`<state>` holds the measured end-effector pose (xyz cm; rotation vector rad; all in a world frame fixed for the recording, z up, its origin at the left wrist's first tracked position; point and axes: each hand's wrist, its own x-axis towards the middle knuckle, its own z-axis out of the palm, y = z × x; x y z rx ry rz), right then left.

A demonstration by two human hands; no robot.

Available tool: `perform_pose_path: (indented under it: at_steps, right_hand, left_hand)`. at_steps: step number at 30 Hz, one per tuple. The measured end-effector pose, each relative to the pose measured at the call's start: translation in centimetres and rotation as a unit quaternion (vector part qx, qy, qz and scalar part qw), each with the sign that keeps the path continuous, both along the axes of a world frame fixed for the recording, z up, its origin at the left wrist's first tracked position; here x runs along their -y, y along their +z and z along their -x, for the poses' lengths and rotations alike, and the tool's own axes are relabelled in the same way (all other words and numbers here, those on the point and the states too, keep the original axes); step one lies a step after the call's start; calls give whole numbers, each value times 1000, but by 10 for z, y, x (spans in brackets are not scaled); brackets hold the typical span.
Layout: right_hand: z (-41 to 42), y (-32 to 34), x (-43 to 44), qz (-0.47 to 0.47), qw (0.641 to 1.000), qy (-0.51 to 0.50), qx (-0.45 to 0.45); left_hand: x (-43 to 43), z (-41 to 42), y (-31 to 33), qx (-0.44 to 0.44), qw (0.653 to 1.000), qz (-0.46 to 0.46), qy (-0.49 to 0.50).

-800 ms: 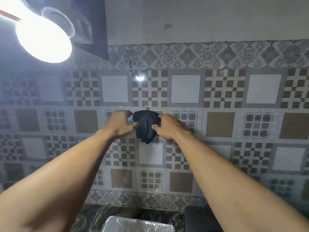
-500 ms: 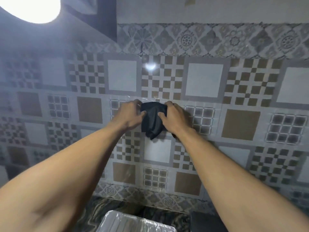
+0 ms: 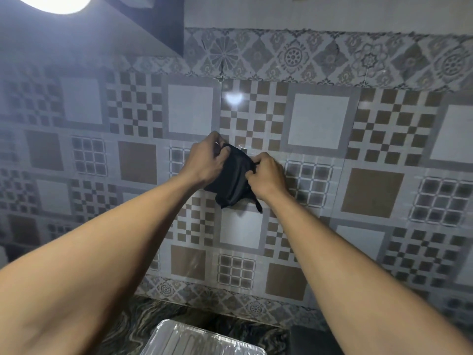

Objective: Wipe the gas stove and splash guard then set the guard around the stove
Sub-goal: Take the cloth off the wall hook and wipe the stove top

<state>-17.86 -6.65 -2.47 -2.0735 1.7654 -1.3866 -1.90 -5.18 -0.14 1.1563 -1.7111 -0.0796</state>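
Both my hands are raised in front of the patterned tile wall, holding a bunched black cloth (image 3: 231, 180) between them. My left hand (image 3: 204, 161) grips the cloth's upper left edge with curled fingers. My right hand (image 3: 266, 175) pinches its right side. A loose tail of the cloth hangs down under my right wrist. A crinkled silver foil splash guard (image 3: 204, 340) shows at the bottom edge, lying on the dark marbled counter (image 3: 133, 326). The gas stove's surface is mostly out of view; only a dark corner (image 3: 307, 339) shows at the bottom right.
The tiled wall (image 3: 320, 119) fills most of the view. A bright lamp (image 3: 55, 2) glares at the top left beside a dark cabinet or hood (image 3: 166, 19).
The view has tilted and the lamp has slid up out of frame. My hands have turned the cloth, with the left hand higher and the right lower; the cloth looks more bunched.
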Motion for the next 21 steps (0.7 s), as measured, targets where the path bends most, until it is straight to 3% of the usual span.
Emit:
perform_pose_path:
  at_steps: [5, 13, 18, 21]
  right_hand:
    - [5, 8, -19, -73, 996, 40, 38]
    - [31, 10, -77, -228, 964, 98, 91]
    - [41, 1, -105, -248, 930, 75, 261]
    - [54, -5, -123, -261, 900, 95, 335]
  left_hand:
    - [-12, -4, 10, 9, 1000, -12, -2]
    - [-48, -5, -4, 16, 992, -123, -15]
    - [-81, 18, -20, -75, 970, -203, -108]
    - [-109, 45, -31, -43, 960, -221, -164]
